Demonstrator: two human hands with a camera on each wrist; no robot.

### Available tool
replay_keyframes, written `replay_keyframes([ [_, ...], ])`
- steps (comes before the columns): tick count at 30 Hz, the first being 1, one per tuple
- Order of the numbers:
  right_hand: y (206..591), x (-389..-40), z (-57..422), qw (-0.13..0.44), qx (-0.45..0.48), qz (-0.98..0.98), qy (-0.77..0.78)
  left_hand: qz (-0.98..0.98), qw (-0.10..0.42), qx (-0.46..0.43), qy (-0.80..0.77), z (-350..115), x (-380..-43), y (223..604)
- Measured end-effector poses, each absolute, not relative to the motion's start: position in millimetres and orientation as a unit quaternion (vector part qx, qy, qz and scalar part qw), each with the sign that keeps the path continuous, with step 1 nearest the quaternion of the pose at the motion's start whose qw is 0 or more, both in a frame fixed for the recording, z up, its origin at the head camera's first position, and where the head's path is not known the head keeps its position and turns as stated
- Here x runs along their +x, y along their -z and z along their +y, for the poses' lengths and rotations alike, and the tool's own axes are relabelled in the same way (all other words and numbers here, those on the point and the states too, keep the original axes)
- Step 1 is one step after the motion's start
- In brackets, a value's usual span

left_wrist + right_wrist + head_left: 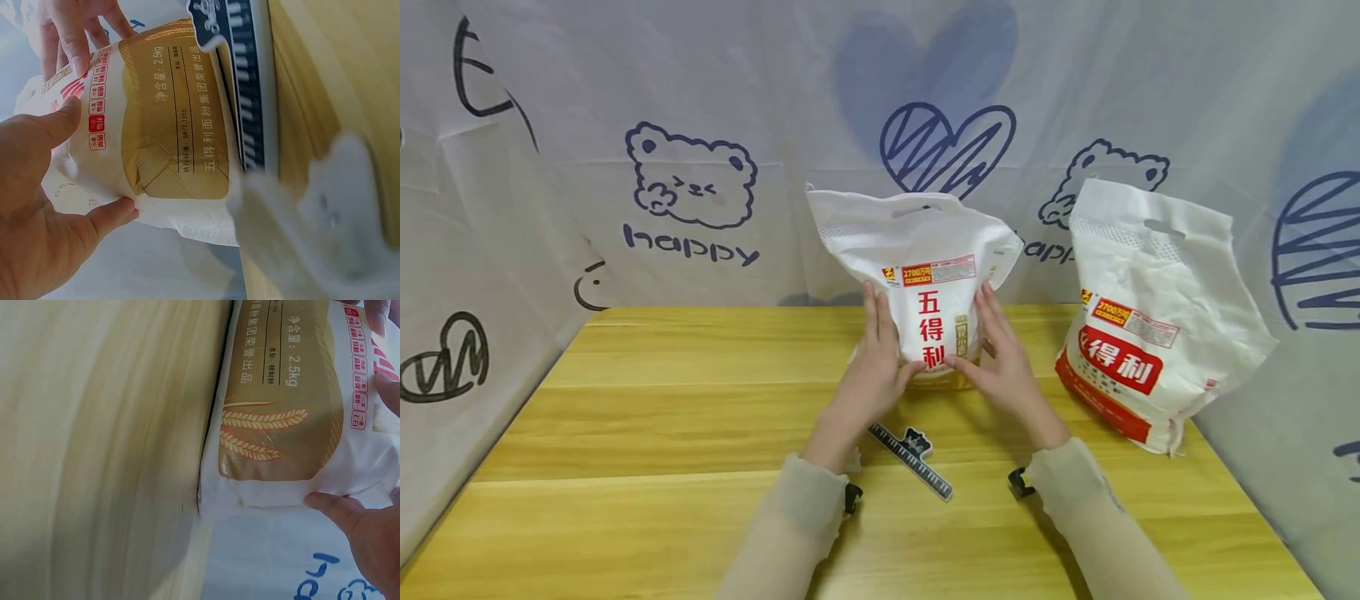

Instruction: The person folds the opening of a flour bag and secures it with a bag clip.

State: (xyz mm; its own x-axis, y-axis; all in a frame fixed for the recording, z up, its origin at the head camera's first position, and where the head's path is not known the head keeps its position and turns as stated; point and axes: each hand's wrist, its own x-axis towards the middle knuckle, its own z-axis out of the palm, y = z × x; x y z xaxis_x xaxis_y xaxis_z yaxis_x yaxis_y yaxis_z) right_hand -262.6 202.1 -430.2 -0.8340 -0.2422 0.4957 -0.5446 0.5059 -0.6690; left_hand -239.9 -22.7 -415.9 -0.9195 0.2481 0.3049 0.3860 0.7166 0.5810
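White bag (928, 283) in grip of left hand (872, 371) and right hand (1003, 371) (room toward left table edge (497, 450))

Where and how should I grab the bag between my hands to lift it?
Best from above, probably by the handle slot of the white bag: its flat top flap stands above the filled body, the slot is uncovered, and your left hand and right hand sit lower, at its sides.

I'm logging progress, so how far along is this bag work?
Apparently done: the red-bottomed bag sits at the right, no hand on it. In hand: the gold-bottomed bag, held between left hand and right hand. Probably remaining: releasing that bag; the black clip lies untouched.
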Motion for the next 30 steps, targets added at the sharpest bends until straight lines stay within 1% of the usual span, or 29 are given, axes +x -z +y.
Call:
replay_keyframes([
  [8, 428, -269, 181, 0.172, 0.256, -0.844, -0.439, -0.92, 0.099, -0.161, 0.343, -44, -241, 415],
  [14, 428, -274, 162, 0.171, 0.27, -0.843, -0.433, -0.916, 0.116, -0.169, 0.346, -65, -241, 416],
  [24, 433, -282, 125, 0.175, 0.297, -0.841, -0.418, -0.91, 0.115, -0.166, 0.363, -108, -244, 417],
  [30, 429, -287, 99, 0.165, 0.314, -0.835, -0.42, -0.906, 0.117, -0.162, 0.375, -137, -242, 414],
])
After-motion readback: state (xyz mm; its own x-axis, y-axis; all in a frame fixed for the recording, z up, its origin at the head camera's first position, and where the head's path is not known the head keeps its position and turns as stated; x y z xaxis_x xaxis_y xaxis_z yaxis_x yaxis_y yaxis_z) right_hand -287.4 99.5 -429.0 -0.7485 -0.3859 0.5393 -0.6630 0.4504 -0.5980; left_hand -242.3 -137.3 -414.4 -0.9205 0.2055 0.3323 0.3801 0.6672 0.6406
